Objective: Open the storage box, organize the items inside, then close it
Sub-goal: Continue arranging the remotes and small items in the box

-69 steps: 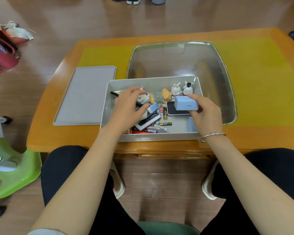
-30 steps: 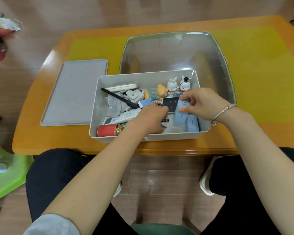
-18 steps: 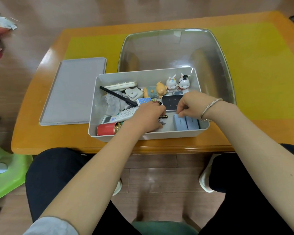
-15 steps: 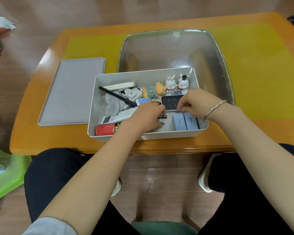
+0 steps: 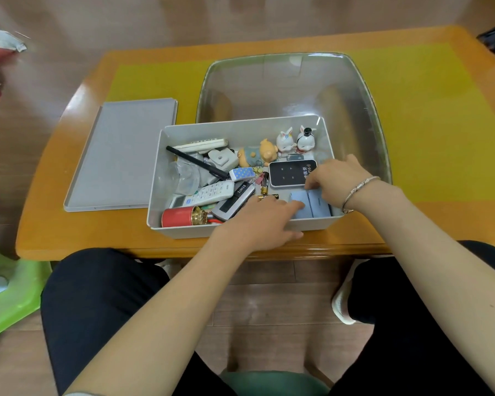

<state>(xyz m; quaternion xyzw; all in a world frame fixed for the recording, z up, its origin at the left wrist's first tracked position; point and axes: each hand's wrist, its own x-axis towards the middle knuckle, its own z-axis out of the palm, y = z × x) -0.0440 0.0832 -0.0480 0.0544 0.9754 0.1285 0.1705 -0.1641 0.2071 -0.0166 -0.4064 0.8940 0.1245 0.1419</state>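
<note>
Left hand (image 5: 265,221): fingers extended and relaxed, grasping nothing, lying over the near wall of the storage box (image 5: 183,228), with fingertips reaching toward the pale blue boxes (image 5: 310,205). Right hand (image 5: 333,180): fingers curled downward, tips touching the far edge of the pale blue boxes just beside the black device (image 5: 290,174); whether it pinches anything cannot be told. A bracelet (image 5: 357,190) circles the right wrist.

The storage box, grey and rectangular, sits open at the near edge of the wooden table (image 5: 69,224). Its flat grey lid (image 5: 120,155) lies on the table to the left, apart from the box.

Contents: two rabbit figurines (image 5: 296,140) upright at the far wall, a yellow figurine (image 5: 265,151) beside them, a black pen (image 5: 196,165) lying diagonally, a white remote control (image 5: 206,192), a red cylinder (image 5: 177,217) at the near left corner, and small loose batteries. A clear plastic tub (image 5: 292,87) stands directly behind the box.
</note>
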